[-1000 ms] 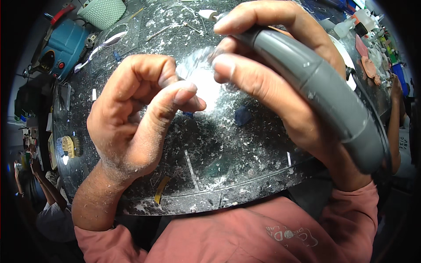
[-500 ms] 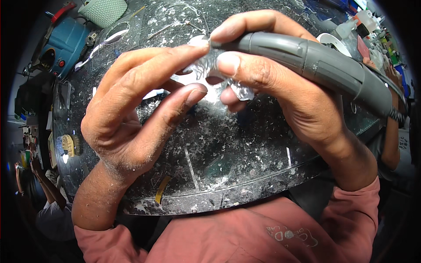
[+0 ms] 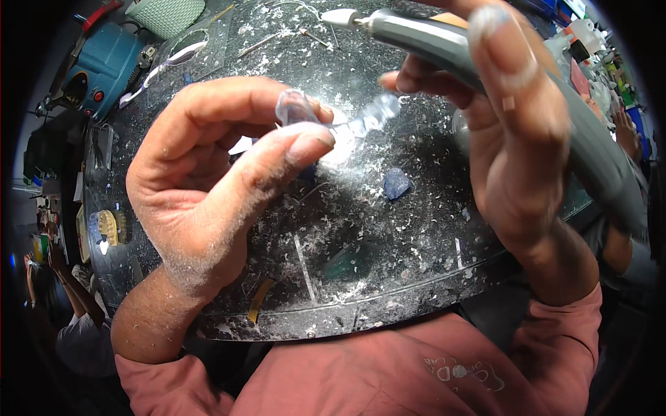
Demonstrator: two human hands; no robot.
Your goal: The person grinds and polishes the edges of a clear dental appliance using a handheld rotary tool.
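My left hand pinches a clear plastic dental aligner between thumb and fingertips. The aligner's tooth-shaped arch sticks out to the right over the brightly lit table. My right hand, slightly blurred, is wrapped round a thick grey rotary handpiece. A pale, pointed bit at the handpiece's tip points left, beyond the aligner and apart from it. A small bluish translucent lump lies on the table between my hands.
White shavings litter the dark table. A yellowish dental model stands at the left, with a teal machine and a woven basket farther back. Bottles crowd the far right. Another person's hand is at the right edge.
My right hand has let go of the aligner and lifted away up and right with the handpiece. The left hand alone now holds the aligner, and the bluish lump has come into sight.
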